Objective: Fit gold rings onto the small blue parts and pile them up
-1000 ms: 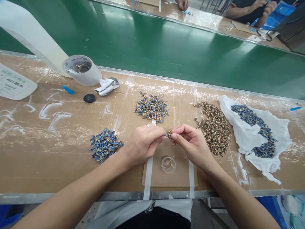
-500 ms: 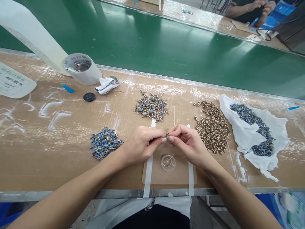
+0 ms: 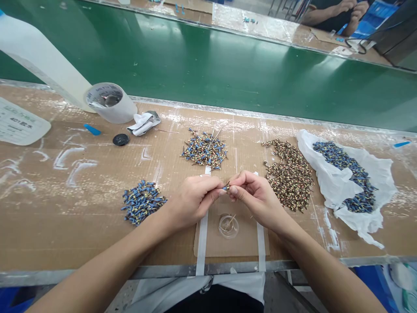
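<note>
Pinched between the fingertips of both hands is a small blue and brown-gold piece [image 3: 226,188]. My left hand [image 3: 197,198] is closed on its blue end, and my right hand [image 3: 252,195] grips the brown-gold end. Just below them stands a small clear round dish [image 3: 228,226] with a thin stick leaning in it. Beyond the hands lies a mixed pile of blue and gold pieces [image 3: 205,150] with two thin pale sticks on top. A pile of blue pieces [image 3: 143,202] is beside my left forearm. To the right sits a heap of brown-gold pieces [image 3: 289,178].
Blue pieces [image 3: 345,169] lie on crumpled white paper [image 3: 382,174] at right. At left are a white container [image 3: 19,124], a tape roll [image 3: 112,104], a black cap [image 3: 120,139] and a crumpled wrapper [image 3: 143,123]. A green partition [image 3: 195,65] runs behind; another person's hands [image 3: 352,8] show beyond.
The view has shifted slightly. Both hands keep nearly the same pose around the small piece, which stays pinched between them.
</note>
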`<state>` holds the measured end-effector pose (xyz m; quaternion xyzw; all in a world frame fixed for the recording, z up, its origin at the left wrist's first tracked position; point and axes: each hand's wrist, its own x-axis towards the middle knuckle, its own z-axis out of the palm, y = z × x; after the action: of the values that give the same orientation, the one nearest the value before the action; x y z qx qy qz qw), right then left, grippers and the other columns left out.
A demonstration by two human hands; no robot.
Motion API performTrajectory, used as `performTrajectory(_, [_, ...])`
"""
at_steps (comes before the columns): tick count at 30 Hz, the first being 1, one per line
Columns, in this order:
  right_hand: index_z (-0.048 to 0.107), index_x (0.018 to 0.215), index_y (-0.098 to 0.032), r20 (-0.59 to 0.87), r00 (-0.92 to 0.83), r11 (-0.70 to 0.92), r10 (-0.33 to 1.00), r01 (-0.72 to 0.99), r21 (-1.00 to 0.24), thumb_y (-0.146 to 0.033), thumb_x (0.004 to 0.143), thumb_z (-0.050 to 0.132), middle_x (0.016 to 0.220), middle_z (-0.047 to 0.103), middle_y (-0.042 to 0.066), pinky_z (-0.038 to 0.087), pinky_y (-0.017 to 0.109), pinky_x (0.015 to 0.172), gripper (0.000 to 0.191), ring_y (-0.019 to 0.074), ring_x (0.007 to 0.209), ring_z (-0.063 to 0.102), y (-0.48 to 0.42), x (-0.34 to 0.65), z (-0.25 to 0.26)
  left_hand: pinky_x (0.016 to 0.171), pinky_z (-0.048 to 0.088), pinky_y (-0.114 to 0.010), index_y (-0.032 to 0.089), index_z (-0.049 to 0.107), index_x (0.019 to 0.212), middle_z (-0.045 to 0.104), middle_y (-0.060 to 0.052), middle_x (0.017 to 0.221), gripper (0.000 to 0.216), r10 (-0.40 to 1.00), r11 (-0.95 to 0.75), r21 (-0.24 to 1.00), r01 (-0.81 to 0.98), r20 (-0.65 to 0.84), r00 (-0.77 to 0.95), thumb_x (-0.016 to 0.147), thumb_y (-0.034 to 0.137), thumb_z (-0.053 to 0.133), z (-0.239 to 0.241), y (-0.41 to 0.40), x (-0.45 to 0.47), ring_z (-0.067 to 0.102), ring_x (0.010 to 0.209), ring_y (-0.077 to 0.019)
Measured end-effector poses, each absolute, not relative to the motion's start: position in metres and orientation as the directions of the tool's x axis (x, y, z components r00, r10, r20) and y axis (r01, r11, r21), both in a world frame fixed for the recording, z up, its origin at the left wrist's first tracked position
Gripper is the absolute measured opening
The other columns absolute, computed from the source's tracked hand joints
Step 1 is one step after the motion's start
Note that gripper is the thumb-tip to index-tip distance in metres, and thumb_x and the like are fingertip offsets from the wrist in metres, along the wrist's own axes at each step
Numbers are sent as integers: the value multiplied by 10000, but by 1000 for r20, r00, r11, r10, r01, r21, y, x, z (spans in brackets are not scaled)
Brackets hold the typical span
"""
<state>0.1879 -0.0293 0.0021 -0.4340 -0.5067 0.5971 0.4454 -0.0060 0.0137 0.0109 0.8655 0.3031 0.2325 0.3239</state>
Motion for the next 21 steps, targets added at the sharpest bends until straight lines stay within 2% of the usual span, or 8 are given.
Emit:
performTrajectory(6, [593, 834, -173, -90, -168, -101, 982, -60, -993, -327, 881, 657, 776, 627, 19, 494, 257, 643, 173, 117, 682, 585, -27, 186, 2, 667, 402, -244, 154, 598, 939, 634, -33, 823, 171, 674, -589, 691, 420, 133, 727, 964, 200, 435, 6, 15, -6, 565, 748, -154])
performTrajectory(9, [587, 837, -175, -90, -158, -100, 983, -57, -993, -342, 873, 665, 786, 634, 22, 496, 253, 637, 188, 116, 677, 588, -28, 185, 1, 645, 392, -248, 149, 571, 865, 614, -34, 780, 191, 641, -634, 656, 410, 147, 754, 963, 176, 410, 3, 16, -7, 551, 712, -156])
performTrajectory(12, [572, 921, -181, -98, -190, -102, 977, -13, -995, -358, 913, 612, 797, 636, 23, 480, 243, 618, 181, 117, 675, 583, -29, 185, -3, 605, 367, -245, 157, 537, 802, 578, -19, 719, 221, 621, -647, 658, 385, 162, 767, 964, 164, 387, 2, 16, -7, 515, 645, -143])
performTrajectory(15, [554, 941, -186, -43, -220, -8, 975, 160, -987, -387, 981, 484, 775, 615, 20, 440, 245, 597, 217, 120, 651, 551, -29, 188, -8, 594, 349, -240, 164, 505, 765, 548, -2, 684, 251, 621, -619, 704, 348, 167, 766, 974, 169, 367, 3, 16, -6, 485, 610, -128])
performTrajectory(18, [517, 785, -186, 63, -257, 157, 964, 364, -918, -380, 1020, 372, 684, 531, 2, 380, 258, 593, 337, 123, 613, 494, -27, 190, -9, 586, 332, -239, 168, 458, 714, 495, 13, 647, 285, 618, -589, 741, 323, 155, 771, 982, 189, 365, 3, 16, -5, 456, 593, -118])
performTrajectory(21, [462, 723, -195, 117, -315, 252, 942, 430, -867, -360, 1029, 331, 642, 450, -13, 334, 263, 578, 371, 124, 585, 446, -27, 190, -8, 580, 320, -245, 167, 451, 707, 468, 16, 640, 292, 603, -579, 753, 313, 137, 786, 984, 214, 368, 1, 16, -5, 438, 592, -117])
